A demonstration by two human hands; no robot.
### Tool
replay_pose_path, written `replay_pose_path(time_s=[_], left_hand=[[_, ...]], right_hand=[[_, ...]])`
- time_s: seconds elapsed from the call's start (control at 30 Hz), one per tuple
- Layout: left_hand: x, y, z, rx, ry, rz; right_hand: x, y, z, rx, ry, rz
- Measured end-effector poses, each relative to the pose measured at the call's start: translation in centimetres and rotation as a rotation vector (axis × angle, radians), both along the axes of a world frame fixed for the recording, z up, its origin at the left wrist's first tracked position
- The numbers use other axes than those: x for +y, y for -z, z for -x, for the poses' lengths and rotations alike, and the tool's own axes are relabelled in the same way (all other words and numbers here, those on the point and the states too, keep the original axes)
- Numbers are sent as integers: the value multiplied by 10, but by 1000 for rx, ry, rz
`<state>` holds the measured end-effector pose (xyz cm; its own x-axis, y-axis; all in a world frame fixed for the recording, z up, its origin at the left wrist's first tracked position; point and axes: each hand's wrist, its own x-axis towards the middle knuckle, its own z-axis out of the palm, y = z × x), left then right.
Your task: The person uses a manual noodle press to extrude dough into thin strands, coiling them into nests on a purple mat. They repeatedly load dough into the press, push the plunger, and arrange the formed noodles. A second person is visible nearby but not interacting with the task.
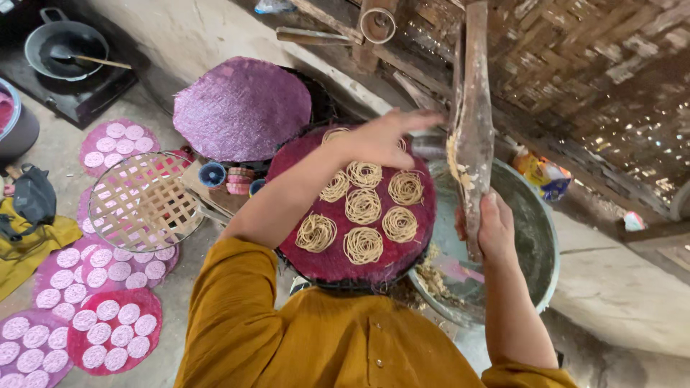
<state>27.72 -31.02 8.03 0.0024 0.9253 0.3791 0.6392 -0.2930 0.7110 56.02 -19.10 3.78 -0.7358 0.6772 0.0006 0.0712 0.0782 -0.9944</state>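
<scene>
A round dark red woven mat [330,255] lies in front of me with several coiled noodle nests [363,206] on it. My left hand [388,136] reaches over the mat's far edge, fingers spread, touching a metal part by the wooden press lever [476,108]. My right hand [494,226] grips the lower end of that lever, which has dough stuck to it. A large metal basin [539,244] sits under the lever, to the right of the mat.
A purple round mat [241,108] lies beyond. A woven bamboo strainer [144,202] rests at left over pink mats of white discs [108,327]. A black pan [65,47] sits on a stove at top left. A woven bamboo wall [611,65] stands at right.
</scene>
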Motion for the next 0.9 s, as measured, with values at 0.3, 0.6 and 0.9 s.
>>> replay_pose_path(time_s=[0.3,0.6,0.9], left_hand=[[62,6,-149,505,-381,-488],[31,36,-245,335,79,50],[0,46,-244,609,38,-255]], right_hand=[[15,-88,-82,-6,155,-1058],[-74,-85,-133,-62,-97,-1589],[-11,-87,-209,-84,114,-779]])
